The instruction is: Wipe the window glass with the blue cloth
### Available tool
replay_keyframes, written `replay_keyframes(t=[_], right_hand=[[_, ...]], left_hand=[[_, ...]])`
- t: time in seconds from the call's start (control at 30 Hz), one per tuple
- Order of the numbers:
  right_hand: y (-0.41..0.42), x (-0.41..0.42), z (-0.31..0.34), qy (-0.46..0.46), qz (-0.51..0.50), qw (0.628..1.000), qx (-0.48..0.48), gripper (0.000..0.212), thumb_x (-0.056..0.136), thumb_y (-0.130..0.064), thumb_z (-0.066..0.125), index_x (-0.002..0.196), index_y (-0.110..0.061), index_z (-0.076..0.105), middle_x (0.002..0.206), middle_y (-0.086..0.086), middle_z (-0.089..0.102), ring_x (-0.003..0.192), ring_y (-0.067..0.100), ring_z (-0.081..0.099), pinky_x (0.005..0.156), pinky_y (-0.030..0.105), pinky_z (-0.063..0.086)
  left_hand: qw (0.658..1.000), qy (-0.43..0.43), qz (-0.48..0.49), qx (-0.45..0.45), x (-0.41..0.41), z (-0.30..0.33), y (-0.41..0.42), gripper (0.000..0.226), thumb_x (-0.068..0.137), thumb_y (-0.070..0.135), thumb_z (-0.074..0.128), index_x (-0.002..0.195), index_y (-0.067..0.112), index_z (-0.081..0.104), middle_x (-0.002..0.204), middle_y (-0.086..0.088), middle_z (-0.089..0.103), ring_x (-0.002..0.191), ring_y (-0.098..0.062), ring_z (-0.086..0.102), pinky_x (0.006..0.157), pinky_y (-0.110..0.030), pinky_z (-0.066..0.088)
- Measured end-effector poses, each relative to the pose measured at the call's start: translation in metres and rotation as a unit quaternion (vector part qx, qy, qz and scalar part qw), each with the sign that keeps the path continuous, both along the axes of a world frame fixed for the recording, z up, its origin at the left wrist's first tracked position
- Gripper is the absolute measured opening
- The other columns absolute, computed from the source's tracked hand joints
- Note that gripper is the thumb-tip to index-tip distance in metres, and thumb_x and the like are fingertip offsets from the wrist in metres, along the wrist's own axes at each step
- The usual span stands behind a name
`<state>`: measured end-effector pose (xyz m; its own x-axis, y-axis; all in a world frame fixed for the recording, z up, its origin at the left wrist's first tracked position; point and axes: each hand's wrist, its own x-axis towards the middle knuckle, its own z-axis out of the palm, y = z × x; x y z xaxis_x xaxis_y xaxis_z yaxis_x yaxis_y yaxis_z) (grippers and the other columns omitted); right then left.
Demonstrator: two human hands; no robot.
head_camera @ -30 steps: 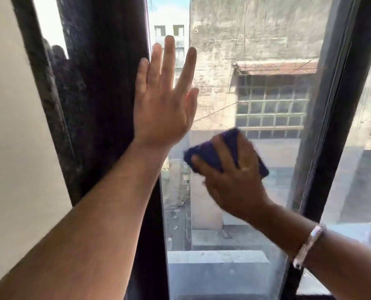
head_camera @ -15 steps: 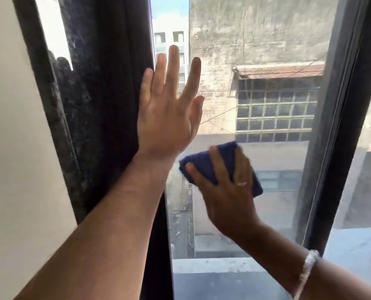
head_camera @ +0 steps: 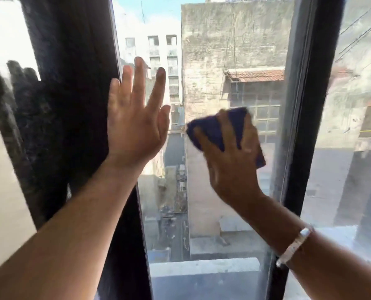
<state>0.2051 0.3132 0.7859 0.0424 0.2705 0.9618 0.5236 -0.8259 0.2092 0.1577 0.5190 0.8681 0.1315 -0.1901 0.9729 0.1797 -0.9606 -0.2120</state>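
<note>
Blue cloth (head_camera: 219, 128), pressed under my right hand (head_camera: 232, 161), had slid rightward across the window glass (head_camera: 212, 61); left hand (head_camera: 134, 124) stayed flat, fingers spread. No readable writing.

Your cloth (head_camera: 218, 128) is dark navy blue. The window frame (head_camera: 310, 118) beside it is black, the bracelet (head_camera: 293, 247) on your right wrist is white, and the wall (head_camera: 0, 202) at the left is cream.
</note>
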Motion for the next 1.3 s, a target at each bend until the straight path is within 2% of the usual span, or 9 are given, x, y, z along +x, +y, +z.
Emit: replay_keyframes(t=[0.1,0.17,0.27,0.43,0.53,0.6,0.8,0.93,1.3], right_hand=[[-0.009,-0.009,-0.083,-0.01,0.046,0.952,-0.301,0.088,0.069,-0.015,0.069,0.147,-0.036,0.035,0.159,0.005,0.024,0.141,0.047,0.018,0.115,0.058,0.013],[-0.039,-0.006,-0.117,0.024,0.013,0.938,-0.347,0.096,0.055,-0.017,0.071,0.144,-0.032,0.037,0.153,0.003,0.032,0.136,0.043,0.031,0.113,0.052,0.018],[-0.077,-0.016,-0.122,0.144,0.011,0.972,-0.183,0.088,0.065,-0.017,0.068,0.145,-0.036,0.036,0.151,0.004,0.035,0.133,0.048,0.039,0.107,0.057,0.04],[-0.138,-0.053,-0.112,0.216,0.169,0.953,0.132,0.047,0.107,-0.036,0.033,0.152,-0.047,0.028,0.167,-0.003,0.011,0.148,0.042,0.025,0.11,0.064,0.037],[-0.186,-0.063,-0.098,0.188,0.204,0.936,0.215,0.044,0.106,-0.043,0.036,0.149,-0.049,0.032,0.167,0.002,0.009,0.119,0.066,0.047,0.078,0.066,0.056],[-0.227,-0.056,-0.085,0.16,0.19,0.936,0.249,0.044,0.106,-0.038,0.04,0.148,-0.047,0.035,0.167,0.008,0.008,0.114,0.07,0.047,0.074,0.057,0.058],[-0.308,-0.012,-0.057,0.139,0.105,0.942,0.286,0.052,0.101,-0.04,0.036,0.151,-0.051,0.026,0.168,0.001,0.0,0.122,0.073,0.036,0.093,0.079,0.037],[-0.317,0.013,-0.05,0.111,0.064,0.957,0.259,0.054,0.099,-0.023,0.039,0.151,-0.032,0.028,0.164,0.015,0.011,0.15,0.048,0.012,0.117,0.065,0.021],[-0.33,0.099,0.02,0.151,-0.014,0.938,0.311,0.059,0.099,-0.03,0.04,0.153,-0.007,0.032,0.164,0.024,0.01,0.15,0.05,0.004,0.122,0.034,0.0]], left_hand=[[1.0,0.011,-0.003,-0.01,-0.003,0.001,-0.005,0.057,0.112,0.041,0.029,0.165,0.021,0.022,0.17,-0.021,0.017,0.158,-0.039,0.016,0.128,-0.053,0.009],[0.999,0.028,-0.008,-0.033,-0.007,-0.002,-0.009,0.058,0.112,0.04,0.027,0.166,0.022,0.019,0.171,-0.02,0.013,0.158,-0.039,0.013,0.128,-0.052,0.007],[0.999,0.045,-0.013,-0.028,-0.009,-0.011,-0.032,0.062,0.111,0.044,0.027,0.166,0.017,0.017,0.171,-0.022,0.011,0.158,-0.04,0.011,0.128,-0.051,0.005],[0.993,0.063,-0.082,0.062,0.008,-0.025,-0.14,0.068,0.109,0.049,0.025,0.164,0.009,0.02,0.169,-0.025,0.017,0.157,-0.041,0.016,0.127,-0.053,0.012],[0.986,0.053,-0.1,0.12,0.019,-0.023,-0.208,0.07,0.109,0.049,0.028,0.163,0.006,0.018,0.167,-0.025,0.022,0.156,-0.039,0.018,0.126,-0.052,0.015],[0.985,0.048,-0.11,0.126,0.029,-0.018,-0.249,0.072,0.107,0.049,0.035,0.162,0.006,0.022,0.167,-0.024,0.023,0.156,-0.039,0.02,0.127,-0.051,0.014],[0.995,0.016,-0.086,0.04,0.063,0.015,-0.307,0.076,0.106,0.054,0.035,0.163,0.006,0.022,0.168,-0.024,0.02,0.157,-0.04,0.019,0.128,-0.049,0.008],[0.999,0.01,-0.05,-0.009,0.075,0.014,-0.291,0.084,0.106,0.06,0.03,0.161,-0.002,0.022,0.167,-0.027,0.019,0.157,-0.042,0.018,0.127,-0.05,0.014],[0.998,0.019,-0.062,-0.008,0.085,0.006,-0.29,0.09,0.104,0.065,0.023,0.161,-0.005,0.017,0.167,-0.03,0.015,0.156,-0.044,0.015,0.127,-0.052,0.013]])
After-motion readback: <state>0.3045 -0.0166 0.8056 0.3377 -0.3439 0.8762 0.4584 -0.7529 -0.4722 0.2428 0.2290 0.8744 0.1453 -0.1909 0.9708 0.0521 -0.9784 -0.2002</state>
